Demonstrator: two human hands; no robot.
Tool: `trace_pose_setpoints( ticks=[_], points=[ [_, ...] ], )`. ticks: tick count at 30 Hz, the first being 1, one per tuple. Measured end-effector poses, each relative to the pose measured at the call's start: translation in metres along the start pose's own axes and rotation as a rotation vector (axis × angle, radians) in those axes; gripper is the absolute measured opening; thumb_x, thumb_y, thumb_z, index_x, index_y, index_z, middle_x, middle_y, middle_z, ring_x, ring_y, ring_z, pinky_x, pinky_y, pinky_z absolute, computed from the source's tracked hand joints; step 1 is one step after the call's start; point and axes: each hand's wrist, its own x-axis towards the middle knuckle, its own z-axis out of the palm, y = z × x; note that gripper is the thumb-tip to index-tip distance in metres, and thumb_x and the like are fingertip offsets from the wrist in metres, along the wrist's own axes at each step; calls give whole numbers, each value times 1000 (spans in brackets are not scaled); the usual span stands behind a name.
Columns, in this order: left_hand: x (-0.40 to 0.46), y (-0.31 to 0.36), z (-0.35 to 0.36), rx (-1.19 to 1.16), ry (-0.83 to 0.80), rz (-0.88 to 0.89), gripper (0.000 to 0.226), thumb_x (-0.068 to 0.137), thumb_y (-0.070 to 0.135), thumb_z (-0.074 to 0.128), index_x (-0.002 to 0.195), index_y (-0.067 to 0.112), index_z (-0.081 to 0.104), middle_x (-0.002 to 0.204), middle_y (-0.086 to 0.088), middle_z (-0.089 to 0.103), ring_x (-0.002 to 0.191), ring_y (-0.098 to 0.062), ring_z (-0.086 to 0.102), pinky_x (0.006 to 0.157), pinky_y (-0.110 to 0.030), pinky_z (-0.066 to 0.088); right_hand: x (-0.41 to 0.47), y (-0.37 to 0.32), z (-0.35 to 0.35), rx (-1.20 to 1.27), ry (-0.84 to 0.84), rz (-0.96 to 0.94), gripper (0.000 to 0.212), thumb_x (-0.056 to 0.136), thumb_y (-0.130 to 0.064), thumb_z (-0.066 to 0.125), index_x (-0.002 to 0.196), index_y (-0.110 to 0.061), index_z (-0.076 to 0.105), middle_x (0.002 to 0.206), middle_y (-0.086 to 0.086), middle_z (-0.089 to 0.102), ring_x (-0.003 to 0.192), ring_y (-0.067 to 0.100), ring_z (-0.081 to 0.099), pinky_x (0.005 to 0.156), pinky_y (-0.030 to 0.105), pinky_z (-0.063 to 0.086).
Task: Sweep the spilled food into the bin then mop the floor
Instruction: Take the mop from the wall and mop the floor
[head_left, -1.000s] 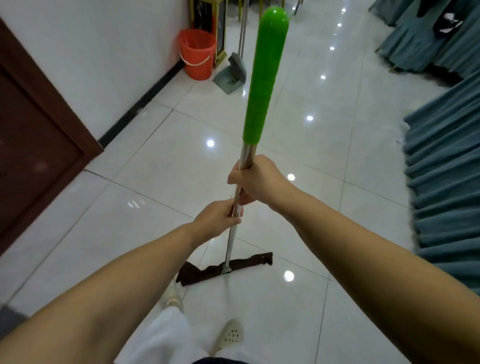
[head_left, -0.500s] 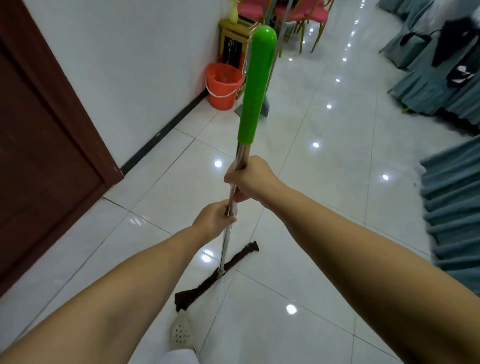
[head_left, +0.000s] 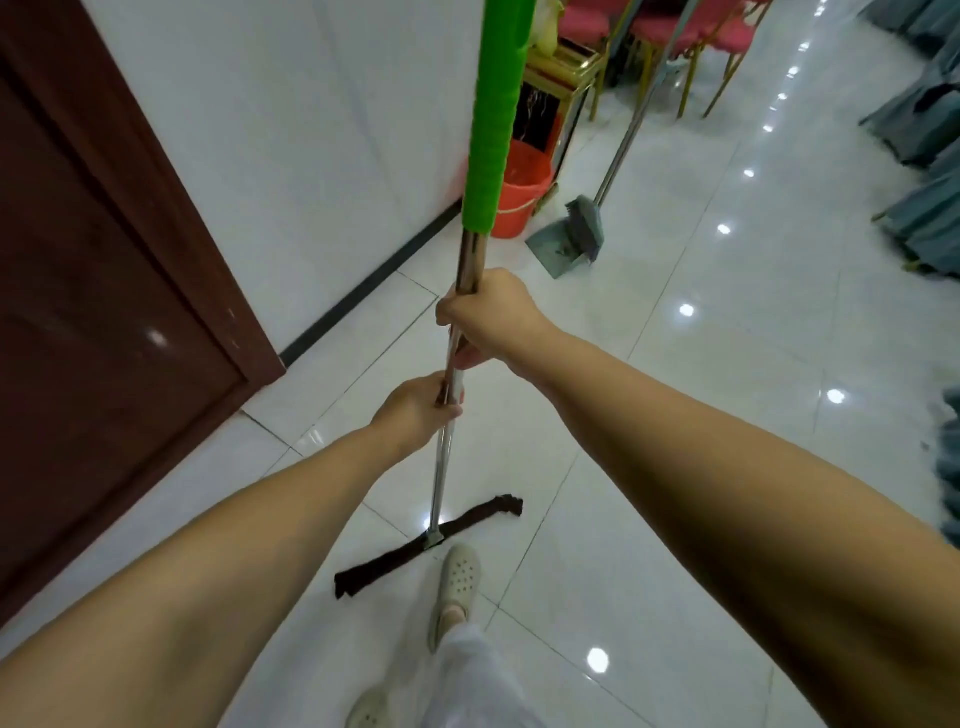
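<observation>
Above the mop head (head_left: 428, 543) we clamp both hands' fingers round the stiff, slick pole (head_left: 452, 395); light, we judge

arms: both forearms bare, no sleeves, no watch or rings in view | left hand (head_left: 415, 410): bare, ungloved | right hand (head_left: 491, 317): bare, ungloved | legs: white trousers (head_left: 467, 680) | feet: cream perforated clog shoes (head_left: 460, 574), strap behind the heel

Head view: looks forward-down, close over forearms, floor (head_left: 675, 415) beyond.
</observation>
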Motion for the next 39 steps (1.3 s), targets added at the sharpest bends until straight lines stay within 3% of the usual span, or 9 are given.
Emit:
trace_pose_setpoints(
  ticks=[8, 12, 15, 19, 22, 25, 30, 35, 39],
  points=[
    [92, 23, -53, -145, 173, -126, 8, 87, 14, 62, 92, 20, 63, 100, -7, 70, 98, -24, 64, 94, -41, 50, 115, -39, -21, -23, -141, -116, 23, 78, -14, 62, 89, 6, 64, 71, 17, 60, 75, 41, 69, 69, 52, 58],
    [128, 27, -72, -217, 263, -142, 13, 85, 11, 63, 91, 21, 65, 101, -6, 70, 100, -23, 63, 95, -35, 48, 156, -53, -23, -38, -175, -164, 27, 81, -15, 61, 93, 9, 64, 82, 26, 69, 77, 40, 70, 71, 53, 57],
    [154, 24, -83, -216, 296, -134, 17, 83, 14, 67, 100, 16, 69, 100, -6, 70, 91, -18, 63, 91, -34, 51, 184, -62, -24, -46, -200, -186, 23, 81, -15, 60, 90, 6, 64, 76, 22, 66, 78, 40, 70, 71, 53, 58],
    [198, 5, -95, -300, 322, -136, 22, 77, 13, 65, 80, 35, 64, 96, -3, 70, 101, -24, 64, 99, -46, 47, 222, -75, -24, -52, -215, -193, 29, 80, -16, 59, 94, 9, 62, 76, 22, 66, 78, 43, 69, 71, 55, 57],
    [212, 21, -112, -288, 341, -136, 17, 80, 13, 65, 84, 29, 66, 93, 1, 67, 97, -22, 63, 97, -43, 48, 251, -88, -22, -53, -223, -209, 28, 78, -16, 60, 94, 7, 64, 86, 28, 69, 78, 43, 69, 70, 54, 58],
    [236, 24, -129, -310, 373, -152, 27, 83, 10, 64, 79, 36, 60, 100, -3, 69, 100, -22, 63, 97, -41, 48, 282, -102, -21, -63, -232, -216, 27, 78, -15, 60, 94, 7, 64, 83, 27, 69, 76, 42, 69, 70, 53, 58],
    [286, 29, -165, -357, 398, -153, 17, 88, 4, 60, 97, 18, 62, 98, 2, 63, 96, -13, 58, 79, -10, 42, 340, -133, -16, -87, -241, -243, 27, 78, -14, 60, 93, 7, 64, 80, 26, 67, 78, 42, 69, 70, 53, 58],
    [337, 28, -206, -342, 424, -199, 12, 88, 9, 60, 98, 11, 65, 103, -10, 68, 103, -23, 61, 92, -28, 44, 398, -168, -10, -139, -264, -285, 27, 78, -16, 60, 91, 8, 65, 72, 19, 63, 78, 41, 69, 72, 52, 58],
    [369, 31, -233, -365, 438, -196, 14, 87, 12, 59, 99, 16, 66, 100, -8, 69, 99, -24, 64, 97, -40, 49, 435, -190, -7, -147, -279, -323, 26, 80, -16, 60, 91, 7, 65, 84, 26, 68, 78, 40, 69, 72, 51, 58]
  ],
)
